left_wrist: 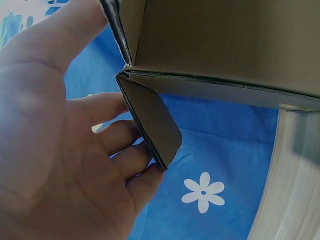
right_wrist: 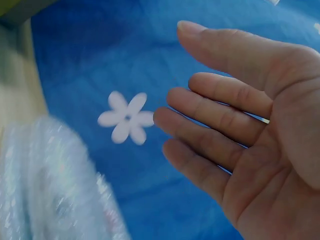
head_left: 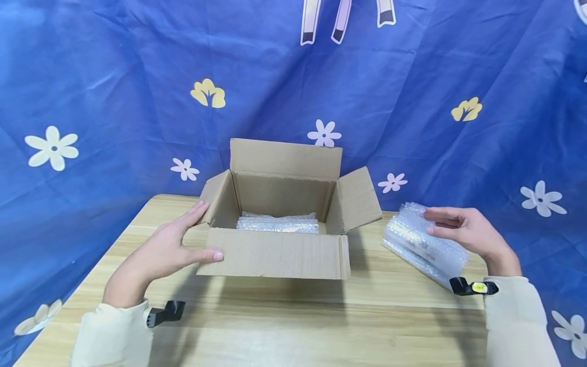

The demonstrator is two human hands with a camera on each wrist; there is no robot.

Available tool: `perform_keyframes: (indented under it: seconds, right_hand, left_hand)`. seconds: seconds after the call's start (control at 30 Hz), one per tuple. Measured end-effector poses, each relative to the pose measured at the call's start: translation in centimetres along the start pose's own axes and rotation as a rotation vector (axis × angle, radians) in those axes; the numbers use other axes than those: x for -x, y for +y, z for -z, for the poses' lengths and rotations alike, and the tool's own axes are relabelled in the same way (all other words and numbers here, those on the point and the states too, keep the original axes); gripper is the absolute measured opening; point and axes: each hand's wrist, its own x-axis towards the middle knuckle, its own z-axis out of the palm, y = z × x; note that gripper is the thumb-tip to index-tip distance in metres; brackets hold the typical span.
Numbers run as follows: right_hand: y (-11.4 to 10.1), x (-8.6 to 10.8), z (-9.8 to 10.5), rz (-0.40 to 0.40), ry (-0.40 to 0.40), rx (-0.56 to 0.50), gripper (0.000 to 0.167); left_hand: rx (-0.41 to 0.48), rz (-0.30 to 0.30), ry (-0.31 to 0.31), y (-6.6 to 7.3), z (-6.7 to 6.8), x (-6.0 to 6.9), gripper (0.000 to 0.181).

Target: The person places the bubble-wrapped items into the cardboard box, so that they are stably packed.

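An open-topped cardboard box [head_left: 275, 255] stands on the table with its flaps folded outward. My left hand [head_left: 160, 250] holds the box's near left corner. Its thumb lies on the front flap, and its fingers reach behind the left flap [left_wrist: 152, 117], which hides their tips. Inside the box lies a bubble wrap bundle [head_left: 277, 223]. To the right is another clear bubble wrap piece [head_left: 419, 239], partly folded and blurred in the right wrist view. Over that piece hovers my right hand [head_left: 470, 232], fingers extended and slightly bent; the right wrist view shows nothing in its palm [right_wrist: 270, 165].
The wood-grain table [head_left: 284, 326] extends in front of the box. Right behind its far edge hangs a blue cloth [head_left: 275, 66] with flower prints. The box's right flap [head_left: 359, 199] sticks out toward the bubble wrap piece.
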Motion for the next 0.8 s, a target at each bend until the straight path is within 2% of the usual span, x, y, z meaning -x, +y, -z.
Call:
perform_keyframes:
  seconds: [0.37,0.6,0.8]
  right_hand:
    - [4.9,2.0,-1.3,-0.152,0.017,0.042,0.063]
    - [6.2,2.4,-1.8,-0.191,0.020,0.080,0.068]
    - [7.1,3.2,-2.0,-0.255,0.014,0.070,0.075]
  left_hand:
    - [0.014,0.021,-0.031,0.0,0.0,-0.4,0.117]
    - [0.013,0.032,-0.030,-0.1,0.2,-0.1,0.117]
    - [0.014,0.029,-0.026,-0.1,0.0,-0.2,0.117]
